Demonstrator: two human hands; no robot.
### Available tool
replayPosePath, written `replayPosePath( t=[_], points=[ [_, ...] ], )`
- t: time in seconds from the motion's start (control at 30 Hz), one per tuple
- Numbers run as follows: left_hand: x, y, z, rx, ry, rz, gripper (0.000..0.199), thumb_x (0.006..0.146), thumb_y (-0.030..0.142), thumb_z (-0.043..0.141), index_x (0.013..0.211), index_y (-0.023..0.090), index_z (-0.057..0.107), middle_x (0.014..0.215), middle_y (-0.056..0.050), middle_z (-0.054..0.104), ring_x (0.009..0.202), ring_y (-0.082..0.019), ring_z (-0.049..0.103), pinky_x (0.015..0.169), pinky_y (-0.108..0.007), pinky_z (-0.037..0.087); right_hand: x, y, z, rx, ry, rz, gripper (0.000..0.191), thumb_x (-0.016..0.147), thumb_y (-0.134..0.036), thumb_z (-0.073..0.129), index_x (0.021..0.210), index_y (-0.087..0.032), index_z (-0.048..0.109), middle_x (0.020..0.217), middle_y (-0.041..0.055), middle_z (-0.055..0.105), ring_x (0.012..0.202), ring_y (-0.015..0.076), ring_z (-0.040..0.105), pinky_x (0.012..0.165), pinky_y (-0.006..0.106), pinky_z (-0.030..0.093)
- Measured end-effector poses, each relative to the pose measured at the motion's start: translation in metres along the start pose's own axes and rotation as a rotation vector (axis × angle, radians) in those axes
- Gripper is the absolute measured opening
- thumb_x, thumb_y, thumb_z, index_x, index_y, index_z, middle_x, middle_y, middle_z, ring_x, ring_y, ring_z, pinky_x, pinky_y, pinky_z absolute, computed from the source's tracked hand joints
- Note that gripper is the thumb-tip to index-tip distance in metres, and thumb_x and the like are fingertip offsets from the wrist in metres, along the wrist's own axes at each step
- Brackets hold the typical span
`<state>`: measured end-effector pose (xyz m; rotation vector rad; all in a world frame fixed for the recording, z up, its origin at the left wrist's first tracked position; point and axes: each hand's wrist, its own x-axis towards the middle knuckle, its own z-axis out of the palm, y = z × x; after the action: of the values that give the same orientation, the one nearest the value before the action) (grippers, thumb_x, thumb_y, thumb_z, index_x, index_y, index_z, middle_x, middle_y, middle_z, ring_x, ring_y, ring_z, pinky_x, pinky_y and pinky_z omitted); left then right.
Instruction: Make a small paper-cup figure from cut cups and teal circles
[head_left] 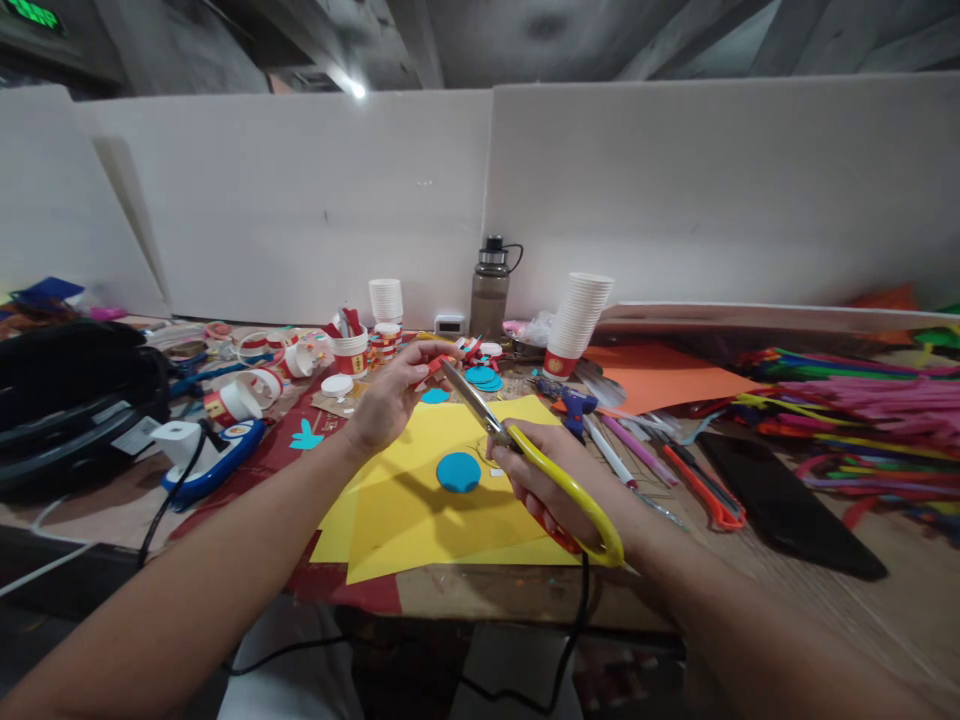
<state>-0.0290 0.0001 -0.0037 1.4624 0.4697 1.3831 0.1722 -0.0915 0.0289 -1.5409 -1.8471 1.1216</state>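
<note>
My right hand (544,462) is closed around scissors (480,412) with a yellow handle, part of which looks red underneath. Their blades point up and left, the tips at a small red piece (439,372) that looks like paper. That piece is pinched in the fingers of my left hand (390,395). Below both hands lie yellow paper sheets (405,530), overlapping on the table. On them rests a blue paper disc (458,472), with a drawn circle beside it partly hidden by my right hand. More blue discs (484,378) lie behind the blades.
Stacked paper cups (581,310) and a water bottle (490,290) stand at the back. To the right are orange paper (667,378), a glue gun (577,410), a utility knife (705,488), a black phone (791,505) and pipe cleaners (870,400). A black bag (67,400) sits left.
</note>
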Motion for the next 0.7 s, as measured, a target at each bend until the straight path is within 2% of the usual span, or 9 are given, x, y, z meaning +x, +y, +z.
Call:
replayPosePath(
  t=[0.2,0.7],
  points=[
    [-0.0002,0.0004,0.0012,-0.008,0.001,-0.006,0.032,0.08,0.022,0.049,0.107,0.017,0.065,0.116,-0.009,0.065,0.101,-0.022,0.058,0.082,-0.034,0.046,0.0014,0.0006,-0.0001,-0.01,0.003,-0.01,0.022,0.089,-0.04,0.044,0.08,-0.02,0.05,0.055,-0.0059,0.045,0.037,0.0048,0.038,0.032,0.014,0.029],
    [0.0002,-0.0014,0.0005,0.0,0.0,-0.031,0.032,0.08,0.023,0.049,0.107,0.016,0.065,0.118,-0.01,0.064,0.101,-0.023,0.059,0.082,-0.036,0.046,0.0033,0.0089,-0.0056,0.05,-0.14,-0.066,0.017,0.09,-0.037,0.04,0.086,-0.022,0.049,0.06,-0.0062,0.046,0.038,0.0056,0.041,0.033,0.016,0.035]
  ],
)
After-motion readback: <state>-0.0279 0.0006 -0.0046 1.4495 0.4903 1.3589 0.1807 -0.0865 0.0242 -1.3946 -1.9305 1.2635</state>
